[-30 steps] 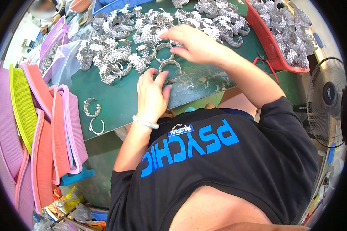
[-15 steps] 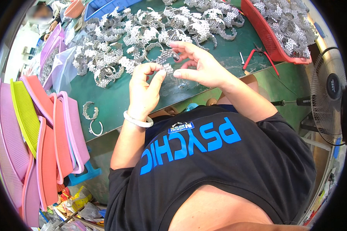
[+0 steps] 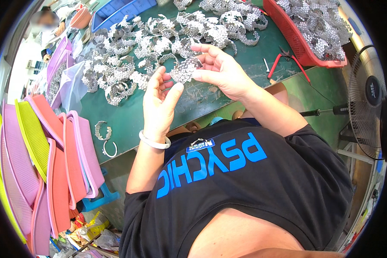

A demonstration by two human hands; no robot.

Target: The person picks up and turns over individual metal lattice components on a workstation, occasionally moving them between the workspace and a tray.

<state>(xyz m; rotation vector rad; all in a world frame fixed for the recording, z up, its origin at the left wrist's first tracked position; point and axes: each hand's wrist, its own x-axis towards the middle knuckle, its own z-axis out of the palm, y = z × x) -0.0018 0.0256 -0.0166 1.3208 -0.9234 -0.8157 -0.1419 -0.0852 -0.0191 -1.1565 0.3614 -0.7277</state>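
Note:
A curved silver cuff bracelet (image 3: 185, 71) with a honeycomb pattern is gripped at its right side by my right hand (image 3: 228, 75), between thumb and fingers. To its left, my left hand (image 3: 160, 101) is open, thumb and fingers apart, its fingertips close to the bracelet's left edge. A pale bangle circles my left wrist. Just beyond both hands, many similar silver cuffs (image 3: 159, 32) lie in a loose heap on the green table (image 3: 129, 124).
Red-handled pliers (image 3: 276, 66) lie right of my hands, below a red basket (image 3: 288, 36) of cuffs. A blue crate (image 3: 122, 12) stands at the back. Nested plastic baskets (image 3: 62, 172) crowd the left; a cuff and thin bangle (image 3: 110, 149) lie nearby. A fan (image 3: 372, 92) stands right.
My left hand has opened from its pinch and come away from the bracelet. The bracelet has turned, showing its broad patterned face, and is now in my right hand.

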